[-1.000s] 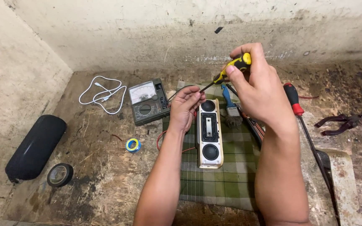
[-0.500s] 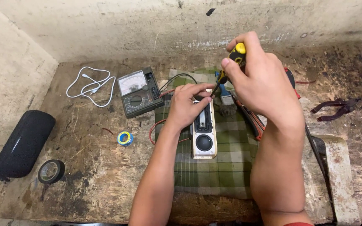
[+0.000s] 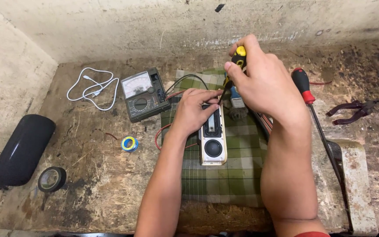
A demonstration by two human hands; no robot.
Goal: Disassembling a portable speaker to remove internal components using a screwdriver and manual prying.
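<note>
Worktop (image 3: 93,175): rough, stained wood, matt and scarred; on it a woven checked cloth (image 3: 237,175), green, soft and dull. Small radio (image 3: 212,140): smooth off-white plastic with a black glossy speaker face; screwdriver (image 3: 235,66) with yellow-and-black plastic handle and thin dark metal shaft. Meter (image 3: 143,94): dark matt plastic case; speaker (image 3: 20,149): black, smooth with a slight sheen; tape roll (image 3: 51,179): glossy black.

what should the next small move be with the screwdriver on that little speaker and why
Probably turn the yellow-handled screwdriver in place: the right hand grips it with the tip down at the top end of the small white speaker, and the left hand steadies that speaker on the green plaid cloth.
</note>
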